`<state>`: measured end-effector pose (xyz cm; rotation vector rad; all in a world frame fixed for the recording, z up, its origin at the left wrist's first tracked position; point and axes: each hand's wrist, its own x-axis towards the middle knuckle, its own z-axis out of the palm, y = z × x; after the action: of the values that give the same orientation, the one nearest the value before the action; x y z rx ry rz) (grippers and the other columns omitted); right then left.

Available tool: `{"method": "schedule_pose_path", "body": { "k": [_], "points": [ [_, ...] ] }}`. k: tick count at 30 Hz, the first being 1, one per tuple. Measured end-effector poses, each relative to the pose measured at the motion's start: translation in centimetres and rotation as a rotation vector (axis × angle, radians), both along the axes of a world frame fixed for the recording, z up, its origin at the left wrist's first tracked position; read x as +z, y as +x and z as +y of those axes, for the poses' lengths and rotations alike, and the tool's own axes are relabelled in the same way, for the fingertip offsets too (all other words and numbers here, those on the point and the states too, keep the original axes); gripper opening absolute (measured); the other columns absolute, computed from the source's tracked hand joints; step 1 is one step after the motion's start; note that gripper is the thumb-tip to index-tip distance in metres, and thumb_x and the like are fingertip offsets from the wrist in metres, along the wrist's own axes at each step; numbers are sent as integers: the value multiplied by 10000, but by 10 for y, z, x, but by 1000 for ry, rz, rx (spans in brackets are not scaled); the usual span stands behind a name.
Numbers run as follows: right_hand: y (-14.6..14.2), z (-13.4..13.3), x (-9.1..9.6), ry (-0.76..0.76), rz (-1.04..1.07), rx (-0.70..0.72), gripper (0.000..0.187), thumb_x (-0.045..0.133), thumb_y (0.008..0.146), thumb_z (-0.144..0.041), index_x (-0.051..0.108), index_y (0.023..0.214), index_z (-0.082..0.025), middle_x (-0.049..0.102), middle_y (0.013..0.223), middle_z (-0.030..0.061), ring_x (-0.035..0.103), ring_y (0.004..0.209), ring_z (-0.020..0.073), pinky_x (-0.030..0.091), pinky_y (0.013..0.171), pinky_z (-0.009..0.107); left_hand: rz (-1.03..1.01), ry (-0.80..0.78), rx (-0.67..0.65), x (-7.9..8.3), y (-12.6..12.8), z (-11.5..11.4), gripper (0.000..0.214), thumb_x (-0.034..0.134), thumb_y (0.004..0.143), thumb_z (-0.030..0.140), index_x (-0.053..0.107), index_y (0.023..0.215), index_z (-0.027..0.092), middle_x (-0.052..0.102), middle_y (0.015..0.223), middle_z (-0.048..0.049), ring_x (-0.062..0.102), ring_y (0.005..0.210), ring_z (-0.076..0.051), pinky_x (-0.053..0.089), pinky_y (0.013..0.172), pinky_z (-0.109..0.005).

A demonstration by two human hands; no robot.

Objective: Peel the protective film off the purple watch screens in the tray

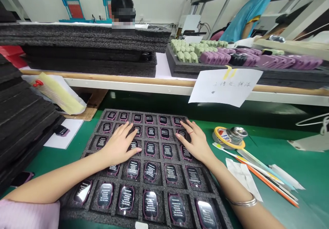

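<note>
A black foam tray (156, 160) lies on the green table in front of me, its pockets filled with several small purple-rimmed watch bodies (150, 148) showing black screens with white text. My left hand (119, 145) lies flat on the tray's left middle, fingers spread over a few watches. Further right, my right hand (194, 140) rests flat on the tray's right middle, fingers stretched out toward the back rows. Neither hand holds anything.
Stacks of black foam sheets (23, 119) stand at the left and on the shelf (84, 47) behind. A tape roll (228, 136), pens and sticks (259, 169) lie right of the tray. Trays of green and purple parts (231, 56) and a paper note (226, 85) sit on the shelf. Two other people work beyond.
</note>
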<state>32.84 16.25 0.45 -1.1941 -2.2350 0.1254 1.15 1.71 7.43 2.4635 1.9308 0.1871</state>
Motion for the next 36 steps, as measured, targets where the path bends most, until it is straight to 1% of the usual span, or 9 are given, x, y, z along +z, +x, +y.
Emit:
{"method": "schedule_pose_path", "body": {
  "k": [4, 12, 15, 18, 22, 26, 30, 33, 36],
  "points": [
    [0, 0, 1, 4, -9, -3, 656, 461, 962, -615, 547, 1427, -161, 507, 1495, 226, 425, 1431, 402, 396, 1116, 618, -6, 10, -7, -1, 1, 1, 745, 465, 953, 640, 482, 1477, 111, 375, 1588, -232, 277, 1510, -402, 301, 1207, -590],
    [-5, 5, 2, -4, -36, -54, 565, 503, 952, -580, 580, 1419, -271, 494, 1528, 144, 393, 1446, 415, 365, 1125, 644, -15, 18, 10, 5, 2, -1, 763, 418, 965, 650, 460, 1486, 94, 363, 1600, -216, 260, 1519, -392, 314, 1203, -598],
    [-7, 7, 3, -19, -36, -72, 564, 483, 949, -614, 609, 1390, -285, 507, 1519, 133, 393, 1439, 435, 347, 1115, 680, -7, 5, 4, 6, 6, 0, 769, 422, 965, 647, 452, 1492, 89, 350, 1605, -219, 258, 1520, -391, 308, 1210, -586],
    [-6, 5, 6, -25, -16, -64, 577, 459, 960, -614, 584, 1412, -277, 486, 1538, 126, 373, 1456, 420, 329, 1135, 668, -8, -15, -3, 8, 13, 2, 775, 417, 965, 651, 447, 1495, 87, 349, 1605, -221, 240, 1526, -387, 290, 1220, -578],
    [-1, -4, 9, -32, 30, -26, 582, 455, 976, -579, 505, 1470, -275, 461, 1558, 120, 357, 1476, 376, 326, 1160, 635, -39, -54, -47, 9, 24, 8, 777, 421, 957, 667, 423, 1519, 130, 308, 1622, -225, 195, 1537, -390, 258, 1225, -590],
    [8, -18, 9, -58, 65, 21, 520, 411, 1015, -491, 487, 1480, -270, 487, 1537, 123, 376, 1472, 329, 340, 1172, 603, -76, -80, -69, 5, 32, 18, 769, 460, 939, 675, 403, 1534, 191, 266, 1637, -223, 182, 1536, -406, 251, 1212, -626],
    [19, -31, 8, -75, 84, 45, 465, 346, 1046, -381, 480, 1486, -312, 492, 1535, 90, 379, 1474, 302, 349, 1170, 606, -84, -80, -80, -1, 35, 24, 755, 440, 940, 687, 428, 1520, 204, 259, 1641, -216, 169, 1537, -414, 254, 1206, -634],
    [24, -40, 10, -59, 86, 54, 442, 352, 1041, -346, 530, 1445, -348, 472, 1550, 56, 355, 1486, 305, 326, 1178, 622, -109, -42, -74, -3, 34, 23, 768, 403, 948, 696, 412, 1525, 187, 279, 1638, -204, 188, 1540, -391, 262, 1214, -609],
    [26, -45, 11, -30, 83, 58, 426, 349, 1036, -325, 610, 1372, -345, 477, 1544, 37, 351, 1486, 305, 296, 1195, 616, -110, -53, -71, -1, 33, 20, 798, 373, 956, 698, 355, 1552, 168, 279, 1634, -219, 188, 1542, -384, 263, 1216, -597]
  ]
}}
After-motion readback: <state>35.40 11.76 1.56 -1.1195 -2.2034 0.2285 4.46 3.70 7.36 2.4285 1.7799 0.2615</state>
